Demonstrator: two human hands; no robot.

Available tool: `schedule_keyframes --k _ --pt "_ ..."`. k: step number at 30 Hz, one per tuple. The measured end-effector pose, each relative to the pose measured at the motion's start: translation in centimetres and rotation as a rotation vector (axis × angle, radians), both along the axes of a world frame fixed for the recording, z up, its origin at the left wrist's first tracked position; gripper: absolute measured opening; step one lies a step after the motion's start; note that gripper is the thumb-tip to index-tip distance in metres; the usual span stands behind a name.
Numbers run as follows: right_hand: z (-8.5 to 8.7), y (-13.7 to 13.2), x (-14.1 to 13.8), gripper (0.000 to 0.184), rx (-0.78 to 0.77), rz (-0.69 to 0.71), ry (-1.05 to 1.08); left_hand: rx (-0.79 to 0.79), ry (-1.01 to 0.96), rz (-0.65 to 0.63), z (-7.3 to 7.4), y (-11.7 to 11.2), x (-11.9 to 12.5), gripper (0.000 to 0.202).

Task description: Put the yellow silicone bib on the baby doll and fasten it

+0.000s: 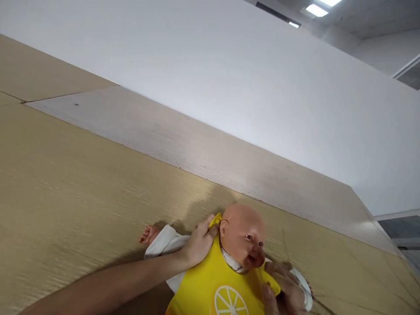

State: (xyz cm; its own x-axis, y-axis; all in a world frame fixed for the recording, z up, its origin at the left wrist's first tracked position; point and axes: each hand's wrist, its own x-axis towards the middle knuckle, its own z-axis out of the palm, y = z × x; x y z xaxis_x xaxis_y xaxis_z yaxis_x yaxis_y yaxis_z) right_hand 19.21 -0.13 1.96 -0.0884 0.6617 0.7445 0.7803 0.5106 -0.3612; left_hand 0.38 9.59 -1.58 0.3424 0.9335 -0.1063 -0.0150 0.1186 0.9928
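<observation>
A baby doll (pixel 242 232) in white clothes lies face up on the wooden surface, its head turned to the right. Over its chest is a yellow bib (pixel 205 286) with a white citrus-slice print. My left hand (pixel 201 240) pinches one neck strap of the bib beside the doll's ear. On the other side, below the chin, my right hand (pixel 284 284) grips the other strap end. The two strap ends are apart. The bib's lower part and the doll's legs fall outside the view.
The tan wooden surface (pixel 82 183) spreads around the doll, with a paler board (pixel 183 135) along its far side. Behind it rises a white partition (pixel 210 65). Ceiling lights (pixel 316 10) show at the upper right.
</observation>
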Motion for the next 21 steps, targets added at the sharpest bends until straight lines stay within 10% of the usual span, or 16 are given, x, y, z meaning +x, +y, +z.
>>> schedule_keyframes --k 5,21 --pt "2.0 0.1 -2.4 0.007 -0.065 0.279 -0.350 0.022 0.028 0.014 0.0 0.1 0.0 0.013" --pt "1.8 0.0 -4.3 0.021 -0.161 0.024 -0.512 0.034 0.085 0.016 0.1 0.2 0.0 0.010"
